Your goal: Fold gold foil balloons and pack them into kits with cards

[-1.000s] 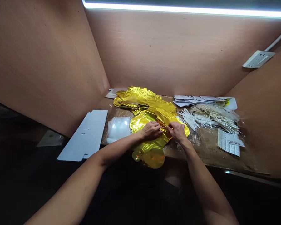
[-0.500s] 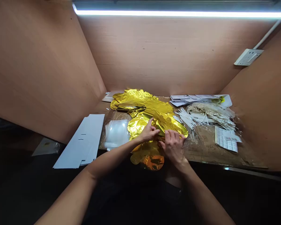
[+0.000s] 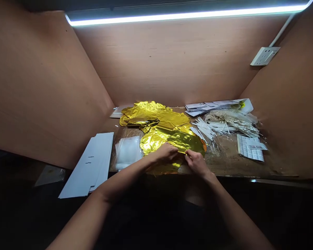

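A pile of flat gold foil balloons (image 3: 159, 121) lies in the middle of the wooden bench (image 3: 224, 163). The nearest gold balloon (image 3: 179, 140) is folded at the bench's front edge. My left hand (image 3: 166, 152) is closed, pressing and gripping its folded part from the left. My right hand (image 3: 197, 161) pinches the same balloon's edge from the right. Both hands almost touch each other over the foil.
Clear plastic bags (image 3: 127, 151) lie left of the foil, and white card sheets (image 3: 90, 165) overhang the bench's left end. White sticks (image 3: 221, 126), paper slips (image 3: 216, 106) and a printed sheet (image 3: 250, 147) sit to the right. Brown walls enclose the bench; a socket (image 3: 264, 55) hangs at the right.
The lower part of the gold balloon that hung over the front edge has been folded up onto the bench. Both hands shifted slightly nearer the edge, and the view tilted down.
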{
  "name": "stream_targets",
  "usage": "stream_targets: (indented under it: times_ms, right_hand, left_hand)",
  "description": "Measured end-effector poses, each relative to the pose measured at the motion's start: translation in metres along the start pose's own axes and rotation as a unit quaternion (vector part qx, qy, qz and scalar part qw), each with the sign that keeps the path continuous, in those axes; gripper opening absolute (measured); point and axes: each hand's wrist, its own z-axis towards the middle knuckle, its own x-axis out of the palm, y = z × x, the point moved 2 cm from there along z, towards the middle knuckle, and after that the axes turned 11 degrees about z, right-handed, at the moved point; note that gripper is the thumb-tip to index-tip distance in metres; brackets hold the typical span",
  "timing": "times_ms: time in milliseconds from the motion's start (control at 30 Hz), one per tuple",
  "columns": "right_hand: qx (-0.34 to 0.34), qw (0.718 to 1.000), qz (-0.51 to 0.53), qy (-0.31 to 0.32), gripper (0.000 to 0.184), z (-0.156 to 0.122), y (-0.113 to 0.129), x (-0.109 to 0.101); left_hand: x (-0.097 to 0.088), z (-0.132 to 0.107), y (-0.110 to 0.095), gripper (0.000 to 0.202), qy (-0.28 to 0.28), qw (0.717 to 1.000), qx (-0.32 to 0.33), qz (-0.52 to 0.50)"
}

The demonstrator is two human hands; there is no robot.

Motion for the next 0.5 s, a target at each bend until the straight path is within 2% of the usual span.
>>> stream_targets:
  times_ms: [133, 200, 267, 333, 400, 500]
  right_hand:
    - [0.076, 0.996, -0.037, -0.034, 0.038, 0.031, -0.017, -0.015]
    - [0.113, 0.989, -0.069, -0.064, 0.031, 0.038, -0.015, -0.02]
    - [0.111, 0.984, -0.104, -0.094, 0.024, 0.038, -0.005, -0.022]
    - [0.06, 0.989, -0.113, -0.071, 0.025, 0.034, 0.008, -0.02]
    - [0.01, 0.996, -0.091, -0.01, 0.021, 0.032, 0.018, -0.015]
    - [0.017, 0.999, -0.036, 0.035, 0.013, 0.037, 0.016, -0.013]
  left_hand:
    - [-0.001, 0.043, 0.011, 0.039, 0.041, 0.985, -0.161, -0.051]
    - [0.0, 0.059, 0.013, 0.037, 0.045, 0.978, -0.197, -0.042]
    - [0.0, 0.072, 0.016, 0.033, 0.058, 0.975, -0.212, -0.037]
    - [-0.003, 0.082, 0.02, 0.033, 0.075, 0.972, -0.22, -0.042]
    - [-0.01, 0.089, 0.024, 0.034, 0.081, 0.97, -0.224, -0.051]
    - [-0.022, 0.087, 0.024, 0.027, 0.047, 0.968, -0.241, -0.054]
